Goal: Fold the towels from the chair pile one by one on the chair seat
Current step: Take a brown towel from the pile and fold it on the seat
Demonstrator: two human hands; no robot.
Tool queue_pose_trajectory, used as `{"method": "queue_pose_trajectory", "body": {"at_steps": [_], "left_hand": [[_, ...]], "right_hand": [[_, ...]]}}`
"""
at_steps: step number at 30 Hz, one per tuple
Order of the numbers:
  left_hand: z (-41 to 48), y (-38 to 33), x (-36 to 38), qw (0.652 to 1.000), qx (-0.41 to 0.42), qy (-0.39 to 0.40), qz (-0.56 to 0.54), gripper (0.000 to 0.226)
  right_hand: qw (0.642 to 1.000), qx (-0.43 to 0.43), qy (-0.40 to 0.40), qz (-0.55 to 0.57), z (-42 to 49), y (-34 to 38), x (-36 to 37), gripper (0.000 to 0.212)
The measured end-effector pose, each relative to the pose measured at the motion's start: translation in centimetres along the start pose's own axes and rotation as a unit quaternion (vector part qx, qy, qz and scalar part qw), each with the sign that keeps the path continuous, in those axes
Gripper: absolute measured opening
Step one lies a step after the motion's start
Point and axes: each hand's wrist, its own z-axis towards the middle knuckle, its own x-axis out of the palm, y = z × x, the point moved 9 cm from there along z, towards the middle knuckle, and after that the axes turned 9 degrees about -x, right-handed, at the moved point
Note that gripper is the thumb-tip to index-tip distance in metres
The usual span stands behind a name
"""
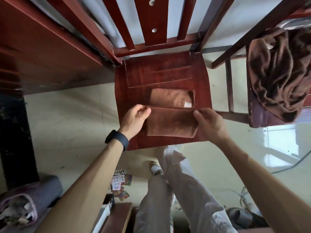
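Pinching the towel (171, 122), left hand (134, 119) and right hand (210, 123) rest over red chair seat (159, 73).

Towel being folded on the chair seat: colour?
Plain brown; the small terry towel shows best in head view.

Left hand (134, 121) and right hand (210, 124) are bare, and so are both forearms, right up to the frame edge. A wide black band (117, 139) wraps the left wrist. Below are loose pale grey trousers (185, 190), creased and faintly printed, and a whitish shoe (155, 169) peeks out.
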Motion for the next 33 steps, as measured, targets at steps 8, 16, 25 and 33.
{"method": "queue_pose_trajectory", "body": {"at_steps": [8,16,25,33], "left_hand": [[6.9,-2.0,0.9,0.995,-0.013,-0.093,0.032,0.03],[8.3,-2.0,1.2,0.985,-0.01,-0.161,0.059,0.029],[6.1,-2.7,1.6,0.967,0.064,-0.235,0.077,0.029],[2.5,-3.5,6.1,0.886,0.266,-0.226,0.306,0.055]], "right_hand": [[0.996,0.063,-0.051,0.027,6.7,-1.1,1.9,0.038],[0.994,0.088,-0.061,0.012,8.3,-2.3,2.3,0.043],[0.986,0.114,-0.117,0.043,7.8,-2.2,2.1,0.038],[0.97,0.119,-0.175,0.121,4.4,-4.3,2.7,0.011]]}}
